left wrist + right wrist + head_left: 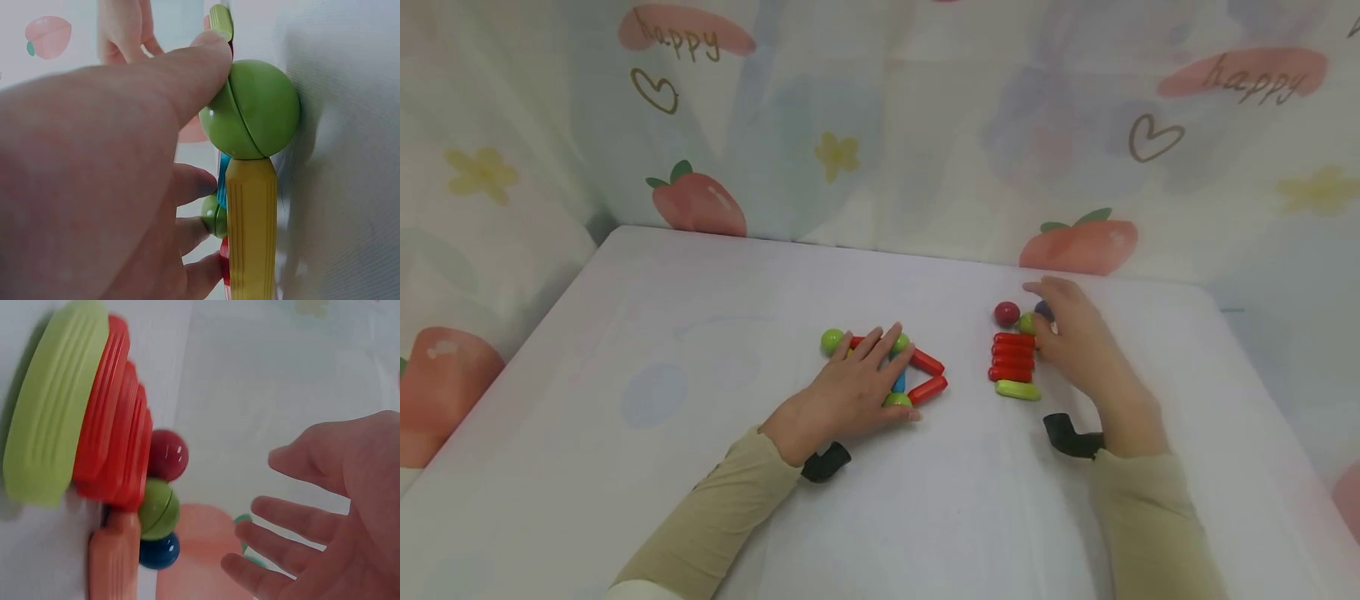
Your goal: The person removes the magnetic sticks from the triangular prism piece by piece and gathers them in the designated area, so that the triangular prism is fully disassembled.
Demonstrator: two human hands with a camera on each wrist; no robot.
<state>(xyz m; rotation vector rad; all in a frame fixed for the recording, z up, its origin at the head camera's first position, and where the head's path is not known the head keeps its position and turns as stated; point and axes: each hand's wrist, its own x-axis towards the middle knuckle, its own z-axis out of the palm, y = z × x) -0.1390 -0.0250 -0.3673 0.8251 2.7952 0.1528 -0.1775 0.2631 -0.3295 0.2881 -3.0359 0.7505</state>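
My left hand (850, 387) lies spread, fingers extended, over a flat figure of joined rods and balls. Its thumb touches a green ball (265, 106), which meets a yellow rod (251, 225). Beyond show a blue rod (222, 181) and red rods (927, 390); the palm hides part of the figure. My right hand (1078, 337) hovers beside loose pieces, fingers apart and nothing between them. Near it are a dark red ball (1007, 313), a green ball (157, 509) and a blue ball (159, 551). Several red rods (1012, 352) lie in a row, with a yellow-green curved rod (1018, 390) in front.
An orange rod (114, 559) lies by the red row. Black wrist mounts (826, 463) sit under both wrists. The white table (700, 283) is backed by a printed curtain (925, 167) along its far edge.
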